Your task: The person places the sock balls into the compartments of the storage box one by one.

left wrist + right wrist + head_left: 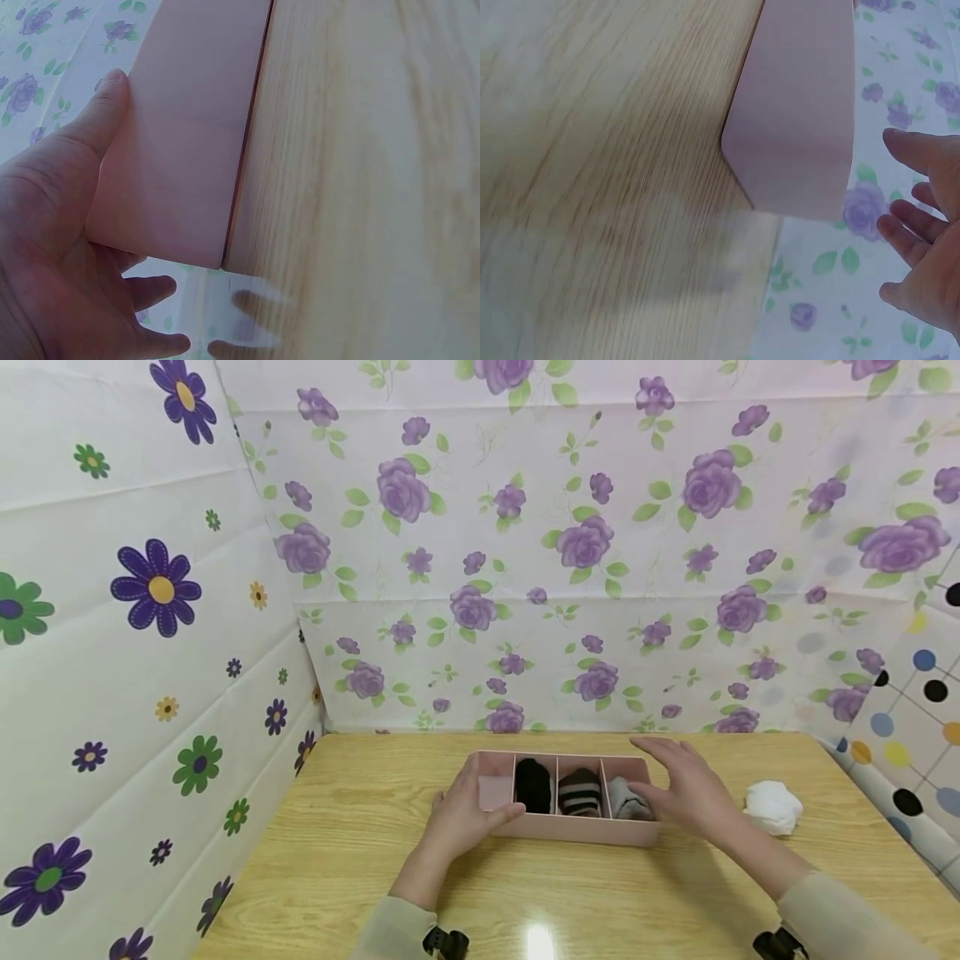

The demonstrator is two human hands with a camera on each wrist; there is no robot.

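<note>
A long pink divided box [577,829] lies on the table. Its leftmost compartment shows a bare floor; the others hold a black rolled sock [533,786], a striped rolled sock [581,792] and a grey rolled sock [628,800]. My left hand [467,810] rests at the box's left end, thumb by the front rim, fingers loosely spread past the end wall in the left wrist view. My right hand [690,789] hovers by the right end, fingers apart and thumb over the grey sock; the right wrist view shows a gap between it and the box.
A white bundled cloth, perhaps a rolled sock [773,807], lies on the wooden table [337,877] right of my right hand. Flower-patterned sheets [450,527] stand behind the table and on the left; a dotted sheet [918,718] hangs at the right.
</note>
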